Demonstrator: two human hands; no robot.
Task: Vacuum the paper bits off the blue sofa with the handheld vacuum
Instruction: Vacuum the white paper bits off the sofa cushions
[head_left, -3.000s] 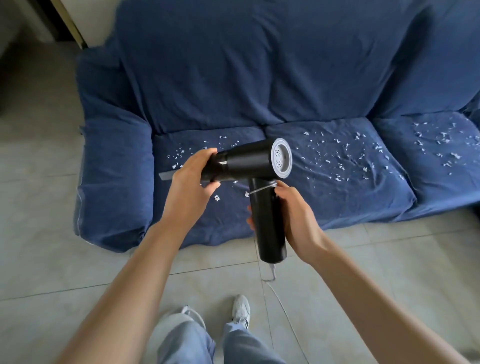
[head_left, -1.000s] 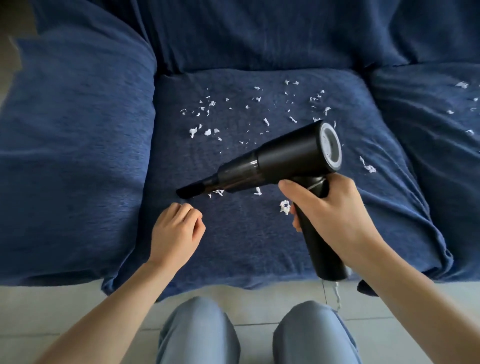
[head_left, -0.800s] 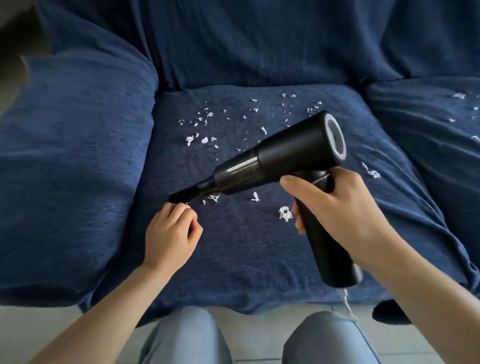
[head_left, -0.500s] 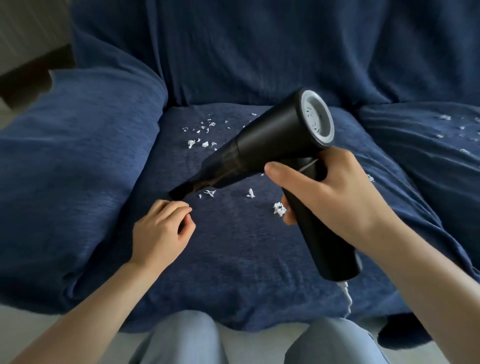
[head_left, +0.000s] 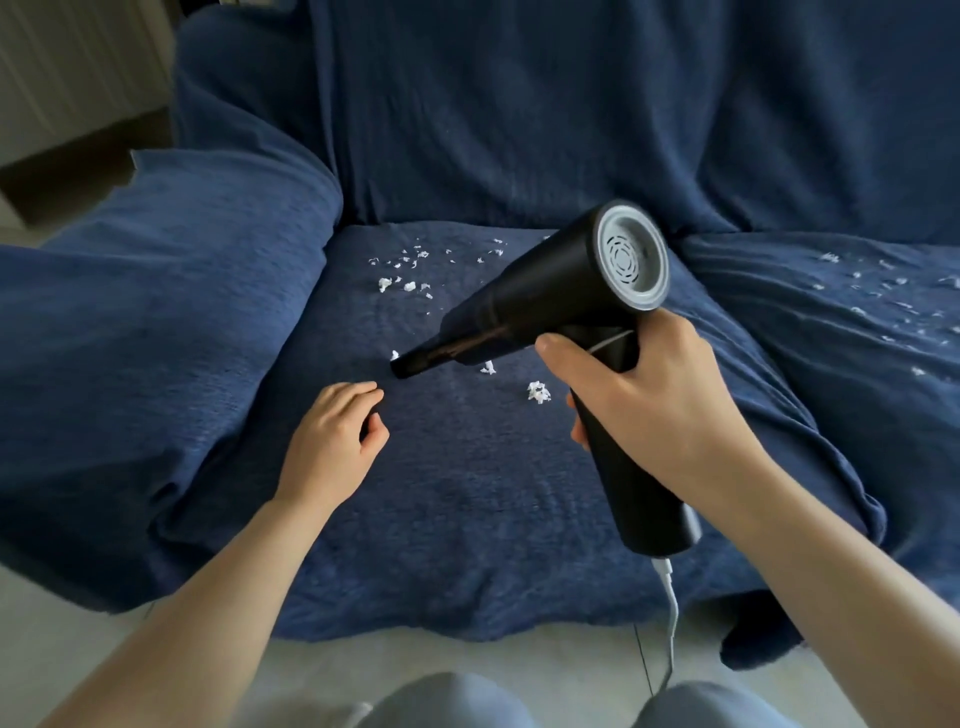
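Here the step is sweeping the narrow nozzle of the black, pistol-shaped handheld vacuum (head_left: 561, 301) low over the blue fabric sofa (head_left: 467, 467), best done slowly from the near white paper bits (head_left: 538, 391) toward the far cluster by the backrest, with the tip skimming the cloth. The right hand (head_left: 649, 405) has its fingers clamped round the vacuum's handle, nozzle pointing left. The left hand (head_left: 332, 436) rests on the cushion, fingers loosely curled and holding nothing, just near-left of the nozzle tip.
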